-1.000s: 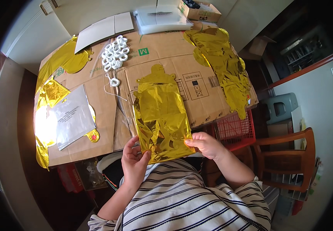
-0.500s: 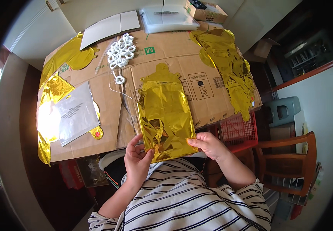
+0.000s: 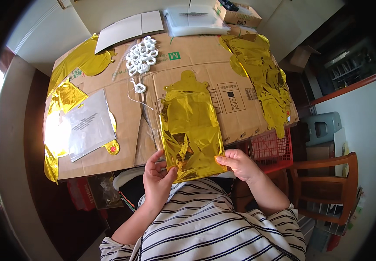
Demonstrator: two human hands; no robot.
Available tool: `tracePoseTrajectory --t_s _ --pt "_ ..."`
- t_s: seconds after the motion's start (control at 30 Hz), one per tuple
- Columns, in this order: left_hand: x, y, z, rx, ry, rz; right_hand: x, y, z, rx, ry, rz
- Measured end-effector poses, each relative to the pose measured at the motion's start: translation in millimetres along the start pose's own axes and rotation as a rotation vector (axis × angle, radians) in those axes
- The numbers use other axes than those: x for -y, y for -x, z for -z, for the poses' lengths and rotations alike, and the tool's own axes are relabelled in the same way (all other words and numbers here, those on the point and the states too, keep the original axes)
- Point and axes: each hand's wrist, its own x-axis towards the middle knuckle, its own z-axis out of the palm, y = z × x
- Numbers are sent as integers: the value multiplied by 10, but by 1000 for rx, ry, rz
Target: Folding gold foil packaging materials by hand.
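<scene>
A flat gold foil balloon (image 3: 192, 130), its sides folded in, lies over the front edge of the cardboard-covered table. Its rounded, lobed end points away from me and the near end hangs toward my lap. My left hand (image 3: 158, 180) pinches the near left corner between thumb and fingers. At the near right corner, my right hand (image 3: 241, 165) grips the foil with its thumb on top. Beyond the balloon sits a loose coil of white ribbon (image 3: 140, 88) with a trailing end, close to a heap of similar white coils (image 3: 142, 56).
More flat gold foil balloons lie at the right (image 3: 259, 69) and far left (image 3: 81, 58). A clear plastic bag (image 3: 90, 126) rests on gold foil at the left. Grey boards (image 3: 129, 30), a stack of clear bags (image 3: 194, 21) and a small box (image 3: 240, 15) line the back. A red basket (image 3: 270, 150) and wooden chair (image 3: 348, 187) stand right.
The whole view has shifted slightly, so the table's things appear a little further right. Both hands keep their hold on the foil balloon's near corners.
</scene>
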Motion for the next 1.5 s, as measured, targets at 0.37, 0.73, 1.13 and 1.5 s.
tracePoseTrajectory --t_s 0.37,0.73,1.13,1.5 --pt "7 -31 11 69 14 -17 25 45 -53 34 -143 5" --pt "-168 62 33 143 -104 102 20 20 -36 -10 -119 -17" --pt "-150 10 68 144 -76 64 -51 58 -10 15 -147 -211" --pt "-395 -69 32 172 -148 -29 248 78 -94 -30 -98 -123"
